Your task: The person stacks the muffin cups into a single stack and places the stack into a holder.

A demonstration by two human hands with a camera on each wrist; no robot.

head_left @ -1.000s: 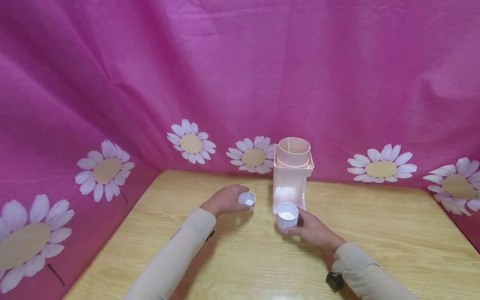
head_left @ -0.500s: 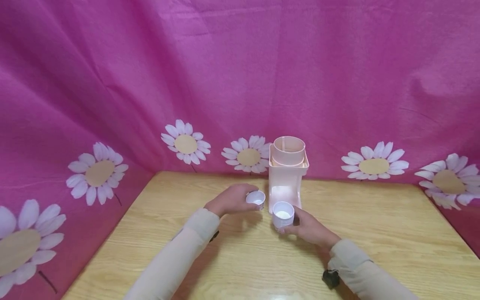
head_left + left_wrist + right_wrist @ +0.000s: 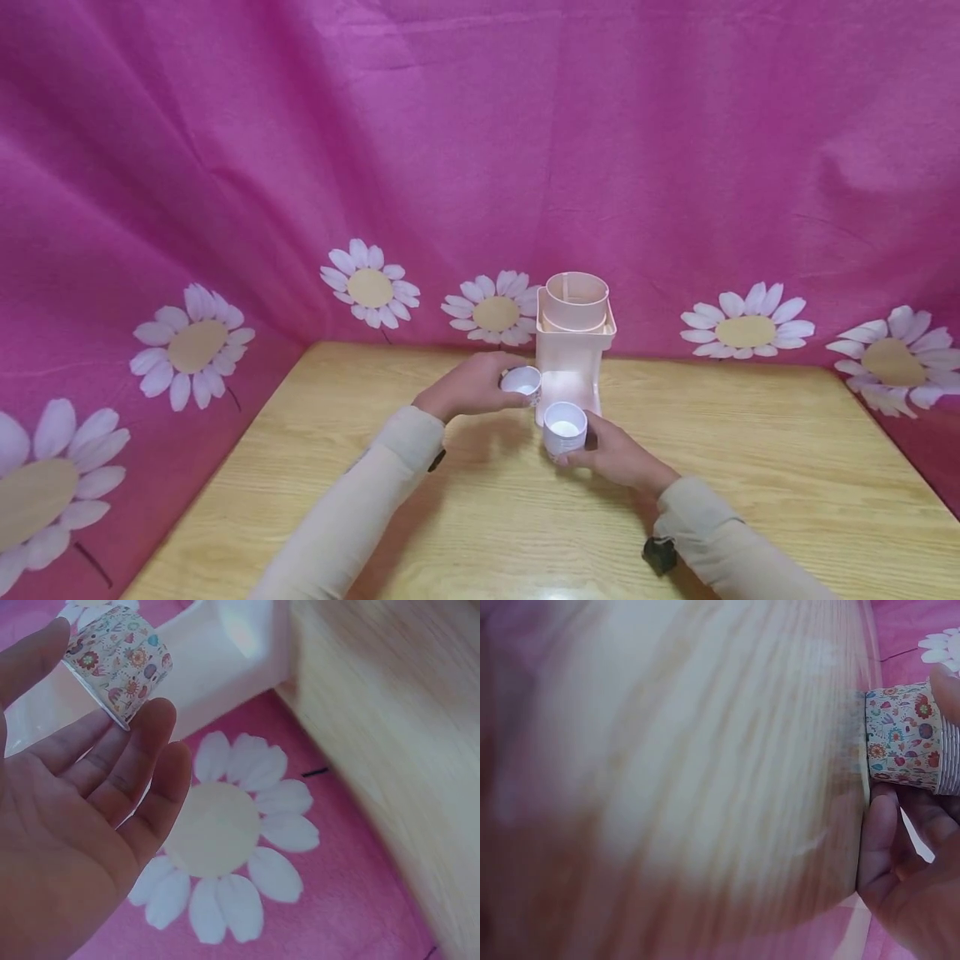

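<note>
My left hand (image 3: 472, 385) grips a small paper cup (image 3: 522, 382) between thumb and fingers, off the table. In the left wrist view the cup (image 3: 124, 660) shows a colourful flower print and a pale rim. My right hand (image 3: 618, 450) holds a stack of nested paper cups (image 3: 564, 437) from its right side. Several stacked rims and the same print show on the cup stack (image 3: 907, 735) in the right wrist view, where its base seems to meet the table. Right behind both hands stands a pale pink holder (image 3: 573, 342) with a round open tube on top.
The wooden table (image 3: 420, 517) reaches back to a magenta cloth (image 3: 480, 150) printed with white daisies, which hangs at the back and sides. The pink holder stands near the table's back edge. A dark band (image 3: 660, 556) is on the right wrist.
My left hand has moved right and slightly up with its cup, to just in front of the holder's left side. My right hand and the stack hardly moved; the head view shifted a little.
</note>
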